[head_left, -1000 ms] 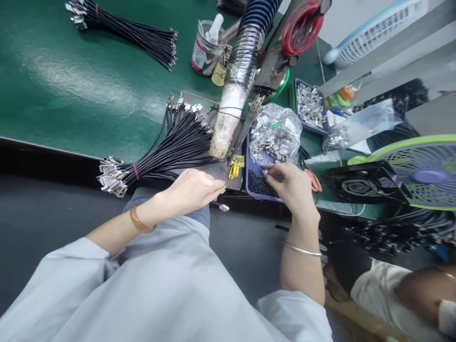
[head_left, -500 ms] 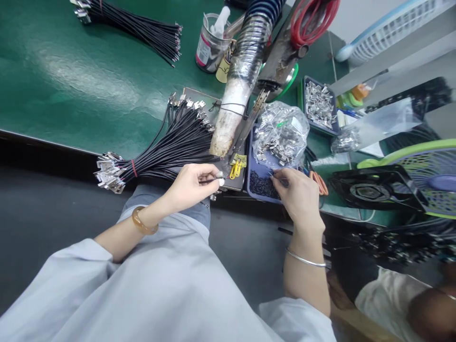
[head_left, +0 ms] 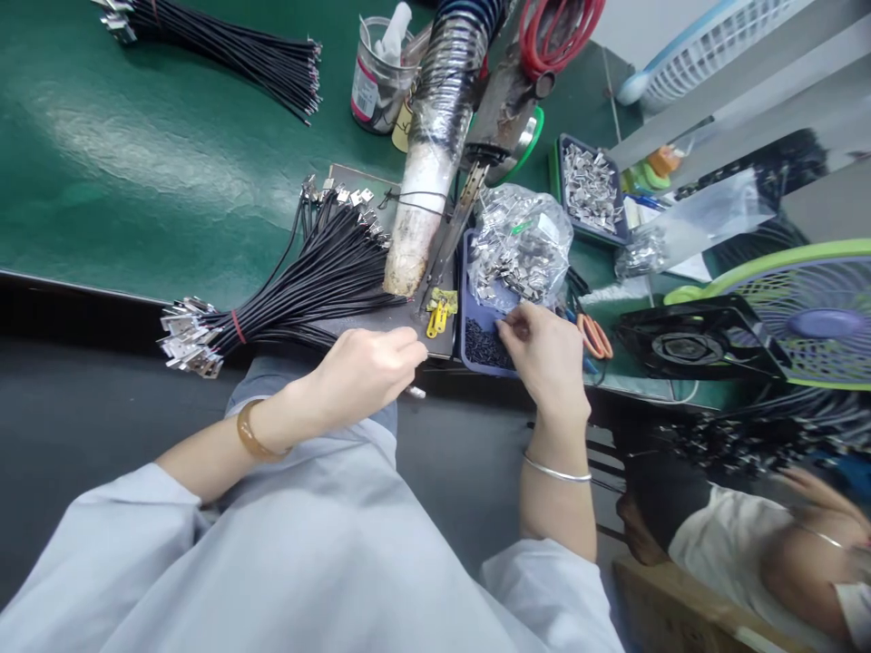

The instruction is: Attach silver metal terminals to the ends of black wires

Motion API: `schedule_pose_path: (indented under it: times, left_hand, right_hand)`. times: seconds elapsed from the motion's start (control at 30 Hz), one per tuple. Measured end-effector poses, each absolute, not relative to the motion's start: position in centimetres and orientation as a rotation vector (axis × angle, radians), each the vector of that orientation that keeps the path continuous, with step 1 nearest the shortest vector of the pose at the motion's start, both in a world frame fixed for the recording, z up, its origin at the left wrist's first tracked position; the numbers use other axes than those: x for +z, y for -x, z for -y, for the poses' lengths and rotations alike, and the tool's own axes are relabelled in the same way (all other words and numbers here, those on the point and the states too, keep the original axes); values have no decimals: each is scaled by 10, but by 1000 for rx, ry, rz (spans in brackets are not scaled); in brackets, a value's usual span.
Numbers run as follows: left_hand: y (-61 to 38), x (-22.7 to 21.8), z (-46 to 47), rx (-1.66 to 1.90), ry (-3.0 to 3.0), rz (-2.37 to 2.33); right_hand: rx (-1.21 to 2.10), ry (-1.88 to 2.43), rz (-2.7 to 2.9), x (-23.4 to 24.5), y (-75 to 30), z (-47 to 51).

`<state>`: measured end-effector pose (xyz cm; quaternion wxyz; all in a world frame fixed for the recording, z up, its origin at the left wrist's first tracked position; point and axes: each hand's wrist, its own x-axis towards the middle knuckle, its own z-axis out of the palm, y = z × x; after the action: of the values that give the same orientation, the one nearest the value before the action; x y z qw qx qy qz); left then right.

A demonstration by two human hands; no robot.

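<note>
My left hand [head_left: 364, 372] is closed in a pinch in front of the board's edge, back of the hand upward. Its fingers hide most of what they hold, a black cable visible there half a second ago; a small metal connector [head_left: 415, 392] shows just below them. My right hand [head_left: 544, 349] has thumb and fingers pinched together over a blue tray [head_left: 486, 368]. Whatever lies between those fingertips is too small to make out. Short black tube pieces [head_left: 484, 343] fill the tray's near part, and a clear bag of metal connectors [head_left: 523, 249] lies behind them.
A tied bundle of black cables [head_left: 319, 272] lies left, another [head_left: 231, 54] farther back. A taped hose [head_left: 425, 190] and a metal-tipped tool [head_left: 463, 213] reach down over the board. Orange-handled scissors [head_left: 594, 337] and a fan [head_left: 700, 345] lie right. A co-worker [head_left: 741, 553] is at lower right.
The view has shifted, so the bench appears farther left. My left hand has rolled over, hiding the cable in its fingers. My right fingertips have dipped toward the black pieces.
</note>
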<state>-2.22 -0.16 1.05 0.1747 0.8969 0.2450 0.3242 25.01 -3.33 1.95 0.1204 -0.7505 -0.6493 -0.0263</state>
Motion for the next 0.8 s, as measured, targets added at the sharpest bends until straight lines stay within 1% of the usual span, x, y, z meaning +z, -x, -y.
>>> schedule_pose_path:
  times: [0.07, 0.17, 0.27, 0.37, 0.47, 0.57, 0.63, 0.8]
  left_hand:
    - [18, 5, 4, 968, -2480, -747]
    - [14, -2, 2, 1036, -2062, -795]
    - [11, -4, -2, 964, -1545, -808]
    - [11, -2, -5, 897, -1236, -776]
    - [11, 1, -6, 896, -1143, -759]
    - [10, 3, -5, 900, -1118, -762]
    - [9, 3, -4, 902, -1123, -769]
    - [9, 3, -2, 929, -1225, -811]
  right_hand:
    - [-19, 2109, 1952, 18, -246, 30]
    - [73, 2071, 1936, 18, -243, 27]
    - [77, 2100, 1880, 16, -241, 24]
    - [26, 2053, 1803, 16, -236, 23]
    - [58, 1865, 1562, 19, -220, 30]
    - [259, 1646, 1283, 22, -190, 45]
    - [361, 1546, 1227, 22, -167, 55]
    - [379, 1498, 1245, 11, -132, 61]
